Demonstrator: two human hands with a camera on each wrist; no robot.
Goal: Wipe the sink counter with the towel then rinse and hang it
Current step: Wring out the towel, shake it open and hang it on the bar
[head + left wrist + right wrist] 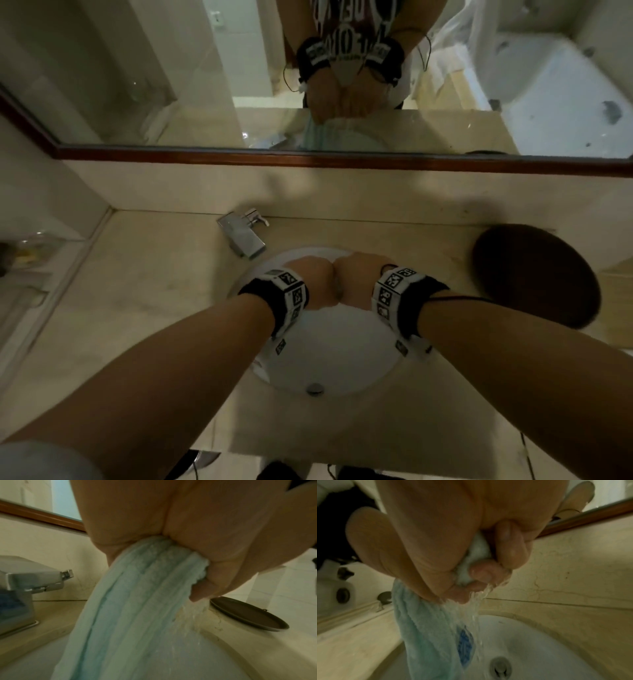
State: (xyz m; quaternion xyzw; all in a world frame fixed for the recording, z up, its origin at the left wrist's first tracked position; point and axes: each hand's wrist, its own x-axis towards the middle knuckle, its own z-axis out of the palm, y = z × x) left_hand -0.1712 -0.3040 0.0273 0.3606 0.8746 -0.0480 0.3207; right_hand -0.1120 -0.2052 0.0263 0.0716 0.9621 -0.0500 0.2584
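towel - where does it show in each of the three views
Head: towel itself hidden under the two fists over the sink; only its pale green reflection shows in the mirror.
Left wrist: towel hangs from the left hand, centre, dripping.
Right wrist: it hangs lower left from the right hand.
Shared landmark: the white sink basin.

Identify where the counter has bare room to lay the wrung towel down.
Bare counter lies left of the basin, in front of the faucet. Right is crowded by the brown tray; both hands fill the basin's middle.
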